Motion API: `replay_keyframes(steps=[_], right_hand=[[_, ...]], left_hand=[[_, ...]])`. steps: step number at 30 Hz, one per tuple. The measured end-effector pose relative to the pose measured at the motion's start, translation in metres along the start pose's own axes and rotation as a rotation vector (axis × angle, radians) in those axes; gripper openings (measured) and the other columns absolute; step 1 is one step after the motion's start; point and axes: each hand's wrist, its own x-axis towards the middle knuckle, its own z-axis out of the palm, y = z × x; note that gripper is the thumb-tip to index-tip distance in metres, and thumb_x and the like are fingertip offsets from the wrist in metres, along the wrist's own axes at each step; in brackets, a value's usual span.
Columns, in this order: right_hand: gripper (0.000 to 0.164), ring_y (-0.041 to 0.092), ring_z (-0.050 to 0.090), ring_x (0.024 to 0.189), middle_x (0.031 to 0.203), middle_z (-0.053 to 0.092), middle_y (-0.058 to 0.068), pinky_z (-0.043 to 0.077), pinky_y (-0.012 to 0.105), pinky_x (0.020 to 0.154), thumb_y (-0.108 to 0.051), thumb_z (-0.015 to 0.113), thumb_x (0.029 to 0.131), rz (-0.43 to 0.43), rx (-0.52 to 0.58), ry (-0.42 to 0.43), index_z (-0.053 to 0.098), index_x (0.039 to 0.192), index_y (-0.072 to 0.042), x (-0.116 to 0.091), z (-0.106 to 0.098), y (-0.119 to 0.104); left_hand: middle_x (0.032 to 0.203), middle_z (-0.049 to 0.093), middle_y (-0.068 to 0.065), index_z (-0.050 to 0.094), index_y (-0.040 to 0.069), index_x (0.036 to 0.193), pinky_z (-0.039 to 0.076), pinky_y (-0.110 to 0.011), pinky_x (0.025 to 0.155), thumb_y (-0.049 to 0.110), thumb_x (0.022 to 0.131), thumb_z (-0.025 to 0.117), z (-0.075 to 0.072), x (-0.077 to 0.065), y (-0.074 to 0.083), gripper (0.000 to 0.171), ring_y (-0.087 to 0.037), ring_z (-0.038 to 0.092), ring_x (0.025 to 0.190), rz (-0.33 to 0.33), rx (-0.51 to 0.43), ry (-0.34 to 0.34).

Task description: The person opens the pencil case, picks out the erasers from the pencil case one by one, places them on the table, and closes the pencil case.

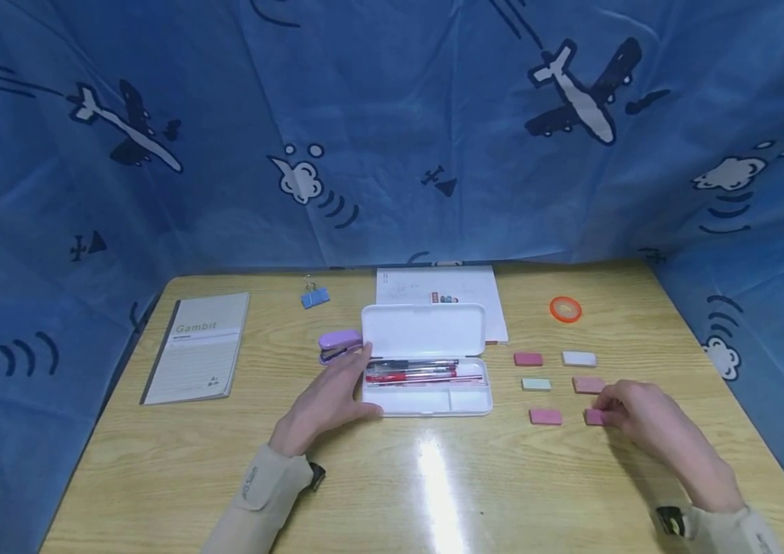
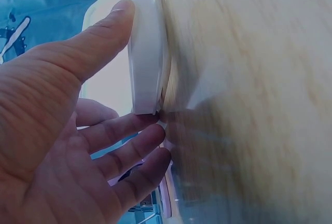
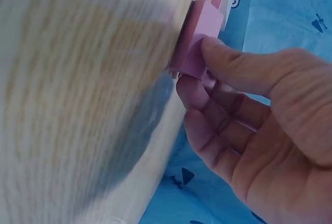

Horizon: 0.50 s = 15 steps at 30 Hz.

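Note:
A white pencil case lies with its lid folded back, holding several pens. My left hand holds the left end of this case, thumb on its front wall and fingers around the end. Beside those fingers stands a purple stapler. On the right, my right hand pinches a pink eraser between thumb and fingers, low over the table. Around it lie another pink eraser, a white eraser, a pale green eraser and two more pink ones.
A notebook lies at the left, with a blue binder clip farther back. Paper sits partly behind the raised lid. An orange ring-shaped item rests at the back right. Blue printed cloth hangs around the table.

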Motion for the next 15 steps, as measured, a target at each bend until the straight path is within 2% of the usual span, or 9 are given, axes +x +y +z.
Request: replay_keyframes(steps=[7, 12, 15], right_hand=[[0.008, 0.011, 0.055, 0.068, 0.076, 0.070, -0.003, 0.047, 0.032, 0.060, -0.007, 0.081, 0.082, 0.015, -0.003, 0.024, 0.075, 0.082, -0.012, 0.0012, 0.0013, 0.0009], [0.010, 0.011, 0.055, 0.067, 0.076, 0.070, -0.004, 0.048, 0.033, 0.059, -0.008, 0.082, 0.082, 0.011, -0.017, 0.041, 0.074, 0.080, -0.014, 0.0020, 0.0018, 0.0010], [0.010, 0.010, 0.055, 0.067, 0.077, 0.070, -0.005, 0.048, 0.034, 0.057, -0.013, 0.082, 0.083, 0.031, -0.041, 0.016, 0.073, 0.081, -0.017, 0.0015, -0.0027, -0.0003]], left_hand=[[0.168, 0.025, -0.015, 0.021, 0.007, 0.162, 0.025, -0.047, 0.128, 0.042, 0.080, 0.085, -0.0003, -0.0006, -0.0004, 0.110, -0.032, 0.027, 0.155, -0.007, 0.010, -0.005], [0.168, 0.025, -0.015, 0.020, 0.008, 0.162, 0.025, -0.047, 0.128, 0.043, 0.080, 0.085, 0.0005, 0.0003, -0.0014, 0.110, -0.032, 0.027, 0.155, -0.010, 0.016, -0.006], [0.168, 0.025, -0.015, 0.020, 0.008, 0.162, 0.026, -0.046, 0.128, 0.043, 0.079, 0.085, 0.0014, 0.0006, -0.0010, 0.111, -0.032, 0.028, 0.155, -0.007, 0.018, -0.004]])
